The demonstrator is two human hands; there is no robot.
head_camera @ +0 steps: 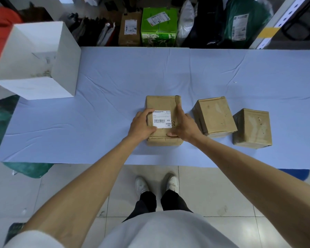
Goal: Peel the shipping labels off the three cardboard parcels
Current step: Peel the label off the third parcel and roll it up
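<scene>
Three cardboard parcels stand on the blue table (pixel 106 97). The nearest parcel (pixel 161 103) sits in the middle and bears a white shipping label (pixel 162 119) with a barcode on top. My left hand (pixel 141 125) lies on the parcel's left side, its fingers and thumb at the label's left edge. My right hand (pixel 183 125) holds the parcel's right side, thumb on the near top edge. To the right stand a second parcel (pixel 214 116) and a third parcel (pixel 252 127), neither showing a label on its visible faces.
An open white box (pixel 43 86) stands on the table's far left corner. Beyond the far edge, on the floor, are a green carton (pixel 158 25), a brown box (pixel 130 29) and bagged parcels. My feet are below the near edge.
</scene>
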